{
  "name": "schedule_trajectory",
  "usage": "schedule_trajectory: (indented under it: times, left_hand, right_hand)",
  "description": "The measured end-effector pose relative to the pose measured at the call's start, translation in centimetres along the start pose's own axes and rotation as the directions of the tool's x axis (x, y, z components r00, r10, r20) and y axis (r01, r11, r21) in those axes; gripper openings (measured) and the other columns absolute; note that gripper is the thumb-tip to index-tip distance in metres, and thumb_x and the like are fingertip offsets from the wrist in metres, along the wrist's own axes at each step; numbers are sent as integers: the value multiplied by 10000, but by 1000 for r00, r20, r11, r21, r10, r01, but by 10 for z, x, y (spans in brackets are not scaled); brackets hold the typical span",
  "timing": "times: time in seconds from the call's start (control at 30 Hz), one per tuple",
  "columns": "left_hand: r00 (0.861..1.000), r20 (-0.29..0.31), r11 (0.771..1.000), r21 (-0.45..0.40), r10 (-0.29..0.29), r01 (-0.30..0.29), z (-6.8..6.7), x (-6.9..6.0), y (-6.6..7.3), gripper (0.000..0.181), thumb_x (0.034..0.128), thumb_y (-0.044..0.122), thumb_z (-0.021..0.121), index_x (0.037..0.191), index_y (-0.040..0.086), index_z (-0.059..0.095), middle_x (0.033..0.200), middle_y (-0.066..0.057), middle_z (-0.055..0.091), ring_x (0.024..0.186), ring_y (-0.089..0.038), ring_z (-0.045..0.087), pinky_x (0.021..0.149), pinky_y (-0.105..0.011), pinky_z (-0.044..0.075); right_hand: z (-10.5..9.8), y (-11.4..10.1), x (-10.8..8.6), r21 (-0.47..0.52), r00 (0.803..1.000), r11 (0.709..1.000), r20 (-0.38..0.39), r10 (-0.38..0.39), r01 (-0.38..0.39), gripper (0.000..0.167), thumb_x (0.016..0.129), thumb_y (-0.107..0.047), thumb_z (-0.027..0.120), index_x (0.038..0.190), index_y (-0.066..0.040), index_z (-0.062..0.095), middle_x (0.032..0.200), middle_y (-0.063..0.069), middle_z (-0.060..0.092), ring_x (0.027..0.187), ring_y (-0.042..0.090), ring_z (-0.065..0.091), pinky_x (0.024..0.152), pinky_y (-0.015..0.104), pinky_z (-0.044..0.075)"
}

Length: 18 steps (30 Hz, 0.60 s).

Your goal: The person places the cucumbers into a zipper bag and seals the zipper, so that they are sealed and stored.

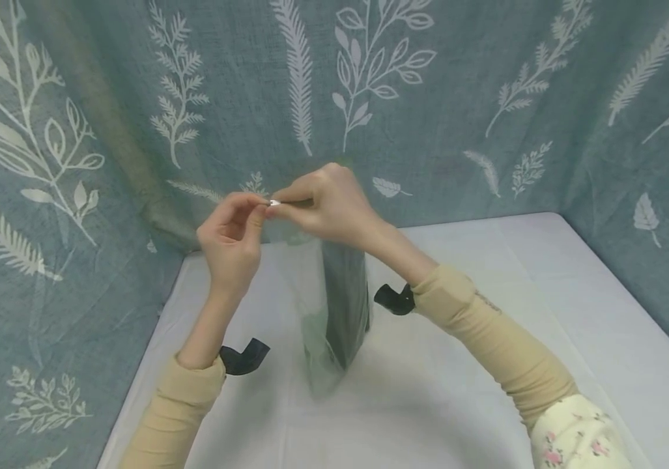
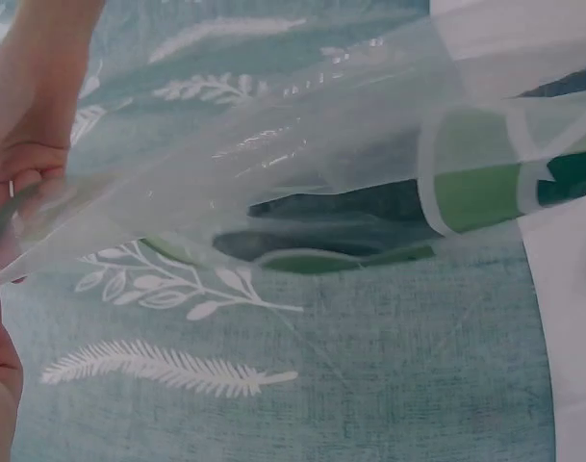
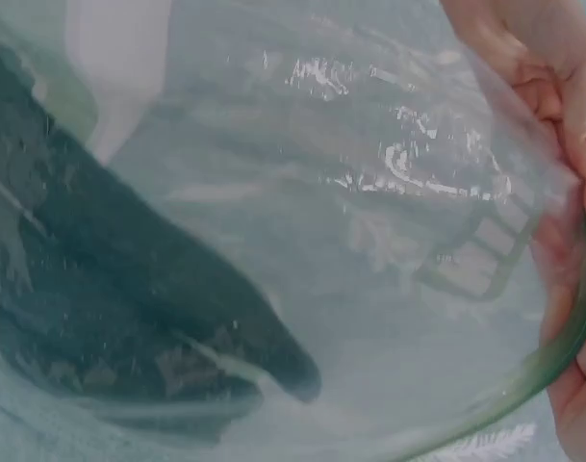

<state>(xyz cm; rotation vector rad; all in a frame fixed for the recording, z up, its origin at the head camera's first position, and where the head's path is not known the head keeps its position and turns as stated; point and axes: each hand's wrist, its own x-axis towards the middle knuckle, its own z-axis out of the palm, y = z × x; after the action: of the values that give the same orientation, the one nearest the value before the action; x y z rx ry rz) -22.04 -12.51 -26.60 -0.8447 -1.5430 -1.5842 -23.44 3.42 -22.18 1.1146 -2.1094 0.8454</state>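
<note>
A clear plastic bag (image 1: 311, 312) with green print hangs from both hands above the white table. Inside it is a dark, flat item (image 1: 342, 293), whose rounded dark ends show through the film in the right wrist view; its kind is unclear. My left hand (image 1: 231, 241) pinches the bag's top edge between thumb and forefinger. Close against it, my right hand (image 1: 331, 202) pinches the same edge, by a small white piece (image 1: 274, 202) that looks like a zip slider. A green band (image 3: 523, 385) runs along the bag's rim in the right wrist view.
A white cloth covers the table (image 1: 463, 384). Blue-green curtains (image 1: 240, 85) with white leaf patterns stand behind and at both sides. A black curved piece (image 1: 246, 357) sticks out beside the left wrist, and another black piece (image 1: 394, 299) beside the right wrist.
</note>
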Motion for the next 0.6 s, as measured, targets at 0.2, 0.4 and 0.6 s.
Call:
schedule_trajectory:
  times: [0.2,0.4,0.6]
  left_hand:
    - [999,32,1000,-7,20,-19,1,2,4,101,830,-164,592,831,-80,648,824,117,659,713,-52,620,687,-194,529]
    - [999,33,998,-42,40,-39,4,5,9,304,811,-199,586,844,80,701,819,86,657,702,-71,617,680,-197,533]
    - [996,40,995,-62,77,-75,4,9,13,81,842,-107,626,807,-47,668,810,46,657,699,-82,615,674,-203,532]
  right_hand:
    - [-6,2,-3,59,999,997,-21,-38,40,109,817,-177,749,861,-84,785,768,27,751,532,46,613,506,177,399]
    - [-11,-2,-3,40,999,998,-16,-38,39,101,821,-176,745,861,-94,786,750,18,747,539,43,609,518,189,420]
    - [-15,-5,-4,20,996,997,-45,-78,78,98,826,-172,737,852,-92,786,724,21,742,497,46,573,492,193,399]
